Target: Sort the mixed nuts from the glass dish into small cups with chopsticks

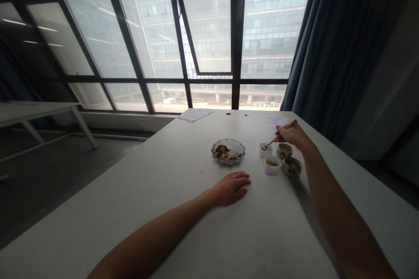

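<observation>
Over white cup (265,151), right hand (290,135) grips chopsticks (275,134), tips unclear; left hand (230,188) flat, apart.

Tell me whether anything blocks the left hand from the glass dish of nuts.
Nothing visible does: the left hand rests on the white table just short of the glass dish, with no object between them.

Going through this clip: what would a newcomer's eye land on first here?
The large grid of windows fills the top of the view. Below it, on the white table, the right hand points chopsticks into a small white cup, right of a glass dish of nuts. The left hand lies flat, nearer the camera.
</observation>
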A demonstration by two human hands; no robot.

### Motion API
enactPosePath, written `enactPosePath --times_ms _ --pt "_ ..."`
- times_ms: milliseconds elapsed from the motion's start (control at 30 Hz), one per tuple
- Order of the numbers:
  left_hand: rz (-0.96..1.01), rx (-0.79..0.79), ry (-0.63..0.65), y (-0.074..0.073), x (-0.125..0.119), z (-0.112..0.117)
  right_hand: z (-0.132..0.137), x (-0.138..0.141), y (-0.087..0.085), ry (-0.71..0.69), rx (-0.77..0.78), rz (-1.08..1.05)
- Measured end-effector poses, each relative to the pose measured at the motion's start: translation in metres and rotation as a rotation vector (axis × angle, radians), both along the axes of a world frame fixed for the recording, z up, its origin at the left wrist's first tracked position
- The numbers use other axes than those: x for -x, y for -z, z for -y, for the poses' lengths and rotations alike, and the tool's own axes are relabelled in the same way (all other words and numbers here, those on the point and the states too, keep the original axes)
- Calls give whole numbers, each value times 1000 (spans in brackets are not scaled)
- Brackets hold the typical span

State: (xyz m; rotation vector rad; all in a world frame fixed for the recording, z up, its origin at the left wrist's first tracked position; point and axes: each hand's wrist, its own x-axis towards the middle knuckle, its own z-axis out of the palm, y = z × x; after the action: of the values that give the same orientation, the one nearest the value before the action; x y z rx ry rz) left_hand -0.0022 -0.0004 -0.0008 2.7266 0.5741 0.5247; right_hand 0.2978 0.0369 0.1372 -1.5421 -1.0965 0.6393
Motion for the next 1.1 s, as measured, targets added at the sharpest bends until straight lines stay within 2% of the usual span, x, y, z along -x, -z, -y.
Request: enactPosePath --times_ms 100,367,600,833,967,1100 --pt "-3 -1 -2 0 0 0 0 5 0 -25 5 2" --pt "-1 4 6 0 -1 0 2 8 -5 34 -125 11" --pt "3 1 8 3 -2 -2 -1 6 -1 19 -44 58" --pt "6 3 7 1 -1 0 0 12 -3 17 -87 65" --pt "4 4 9 2 -1 -1 -3 31 1 -62 -216 43" --pt "14 -4 7 3 -2 -1 -11 65 18 -246 -294 -9"
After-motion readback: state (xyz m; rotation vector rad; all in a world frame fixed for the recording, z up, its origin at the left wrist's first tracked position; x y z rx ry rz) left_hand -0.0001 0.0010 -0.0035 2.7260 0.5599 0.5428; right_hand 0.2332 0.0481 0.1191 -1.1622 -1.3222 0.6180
